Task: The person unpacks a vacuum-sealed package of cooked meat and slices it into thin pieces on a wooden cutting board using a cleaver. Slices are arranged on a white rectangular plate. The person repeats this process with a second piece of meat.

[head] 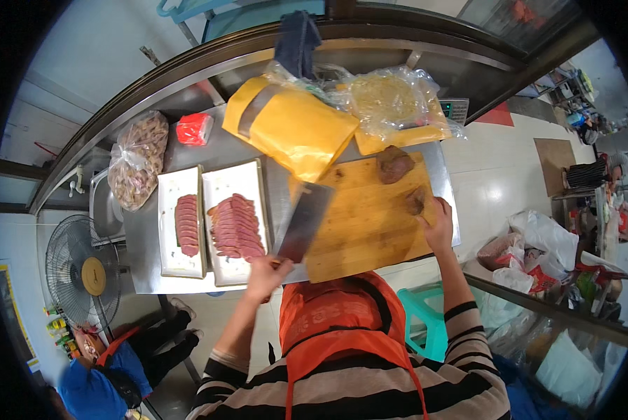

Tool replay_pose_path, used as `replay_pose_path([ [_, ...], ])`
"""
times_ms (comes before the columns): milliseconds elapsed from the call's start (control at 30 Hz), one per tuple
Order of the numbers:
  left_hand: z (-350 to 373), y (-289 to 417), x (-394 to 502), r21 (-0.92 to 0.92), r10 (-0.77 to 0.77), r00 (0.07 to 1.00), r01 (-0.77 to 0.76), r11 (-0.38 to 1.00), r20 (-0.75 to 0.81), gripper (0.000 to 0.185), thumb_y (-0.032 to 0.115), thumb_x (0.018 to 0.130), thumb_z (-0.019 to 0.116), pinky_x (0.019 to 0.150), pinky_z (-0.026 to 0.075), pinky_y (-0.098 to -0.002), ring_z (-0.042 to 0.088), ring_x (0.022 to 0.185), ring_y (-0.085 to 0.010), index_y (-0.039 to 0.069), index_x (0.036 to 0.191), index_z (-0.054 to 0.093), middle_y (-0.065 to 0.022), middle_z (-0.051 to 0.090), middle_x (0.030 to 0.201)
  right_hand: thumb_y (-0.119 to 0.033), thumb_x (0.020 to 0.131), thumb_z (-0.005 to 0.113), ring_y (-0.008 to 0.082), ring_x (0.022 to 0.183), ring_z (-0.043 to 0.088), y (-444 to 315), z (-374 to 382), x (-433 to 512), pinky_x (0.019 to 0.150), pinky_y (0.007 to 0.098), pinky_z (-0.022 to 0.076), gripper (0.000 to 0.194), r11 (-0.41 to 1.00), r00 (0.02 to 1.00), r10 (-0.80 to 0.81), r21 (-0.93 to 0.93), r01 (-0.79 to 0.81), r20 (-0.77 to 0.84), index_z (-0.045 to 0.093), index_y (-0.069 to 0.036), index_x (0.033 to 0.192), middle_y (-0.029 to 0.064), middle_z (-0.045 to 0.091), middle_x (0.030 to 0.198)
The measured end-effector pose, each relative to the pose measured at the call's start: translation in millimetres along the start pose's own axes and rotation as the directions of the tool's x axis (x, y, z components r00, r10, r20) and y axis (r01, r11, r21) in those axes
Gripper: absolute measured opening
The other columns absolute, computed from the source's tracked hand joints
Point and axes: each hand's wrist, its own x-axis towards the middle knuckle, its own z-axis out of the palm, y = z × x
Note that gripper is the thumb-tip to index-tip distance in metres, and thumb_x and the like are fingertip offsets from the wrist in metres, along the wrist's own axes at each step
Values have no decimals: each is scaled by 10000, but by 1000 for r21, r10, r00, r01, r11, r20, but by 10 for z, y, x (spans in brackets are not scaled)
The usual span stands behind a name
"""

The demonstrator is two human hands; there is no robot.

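Observation:
My left hand (267, 278) grips the handle of a cleaver (306, 223). The broad blade slants over the left edge of the wooden cutting board (363, 231). At the board's right edge is my right hand (438, 226), its thumb and fingers beside a small, blurred piece of dark meat (414, 200); whether they grip it is unclear. A larger chunk of brown cooked meat (394, 165) lies above it. Left of the board, one white rectangular plate (235, 181) bears overlapping meat slices (235, 228). A narrower white plate (182, 184) holds another row of slices (187, 226).
Behind the board lie a yellow package (293, 123) and clear plastic bags (387, 97). A filled bag (138, 163) and a red packet (194, 129) sit at the back left. A fan (85, 273) stands left, near a seated person (109, 378); a green stool (421, 320) is at right.

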Motion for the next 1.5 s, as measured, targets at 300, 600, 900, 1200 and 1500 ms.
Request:
replay_pose_path([
  [300, 1534, 311, -164, 171, -104, 975, 71, 983, 196, 253, 224, 769, 682, 614, 531, -389, 674, 631, -315, -28, 795, 695, -211, 657, 673, -242, 697, 805, 414, 1109, 474, 489, 355, 334, 938, 487, 429, 662, 974, 963, -85, 224, 26, 257, 491, -65, 1253, 210, 505, 1204],
  [600, 1113, 493, 179, 297, 98, 963, -20, 955, -250, 179, 107, 741, 672, 519, 499, -413, 617, 550, -384, -47, 690, 597, -217, 600, 598, -267, 697, 816, 395, 1071, 475, -575, 888, -267, 903, 487, 425, 554, 925, 970, -129, 376, 43, 207, 494, -63, 1099, 197, 489, 1168],
  [900, 1124, 586, 226, 522, 156, 981, -76, 850, -112, 141, 170, 784, 646, 589, 523, -470, 633, 611, -384, 31, 801, 638, -190, 618, 624, -74, 743, 762, 344, 943, 553, -696, 942, -225, 812, 425, 481, 249, 839, 947, -322, 470, 276, 19, 599, -32, 926, 118, 576, 1010],
  [1200, 865, 807, 284, 587, 128, 989, -148, 796, 75, 174, 185, 862, 587, 575, 505, -475, 620, 590, -380, 18, 819, 611, -185, 619, 641, -16, 713, 752, 343, 938, 582, -612, 1071, -274, 802, 425, 493, 242, 833, 933, -357, 465, 301, 37, 638, -49, 924, 114, 618, 991],
  [1500, 750, 1181, 1, 686, 56, 971, -205, 698, 234, 119, 89, 783, 555, 511, 538, -393, 653, 572, -311, 6, 859, 594, -151, 636, 706, -62, 622, 754, 362, 1111, 549, -491, 1120, -345, 963, 513, 420, 447, 838, 878, -444, 429, 337, 177, 676, -108, 1059, 104, 617, 1110],
])
